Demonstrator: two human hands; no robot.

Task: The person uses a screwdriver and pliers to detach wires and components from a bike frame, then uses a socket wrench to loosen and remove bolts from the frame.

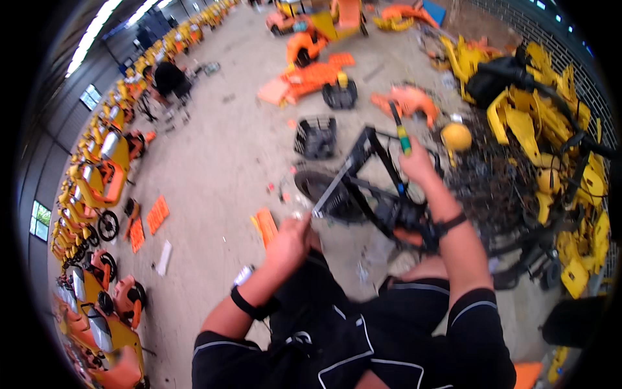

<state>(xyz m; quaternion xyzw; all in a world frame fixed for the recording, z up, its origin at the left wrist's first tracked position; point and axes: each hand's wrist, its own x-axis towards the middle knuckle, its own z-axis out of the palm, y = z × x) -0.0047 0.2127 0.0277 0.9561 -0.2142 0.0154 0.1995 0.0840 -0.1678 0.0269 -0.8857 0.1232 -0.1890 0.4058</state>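
My left hand (291, 245) is closed at the near end of a long silver metal bar (333, 188). The bar's far end lies against a black scooter frame (372, 188) on the floor in front of me; its exact kind is blurred. My right hand (418, 162) grips a tool with a green and yellow handle (404, 140) and a dark upper part. That tool points up and away, over the right side of the frame, and its head is unclear. A black-tyred wheel (324, 193) sits at the frame's left.
Black crates (315, 137) and orange panels (304, 81) lie beyond the frame. Tangled dark parts (495, 168) and yellow body panels (518, 123) are heaped at right, with a yellow round piece (456, 137). Yellow scooters (97, 175) line the left. Another person (170, 81) crouches farther off.
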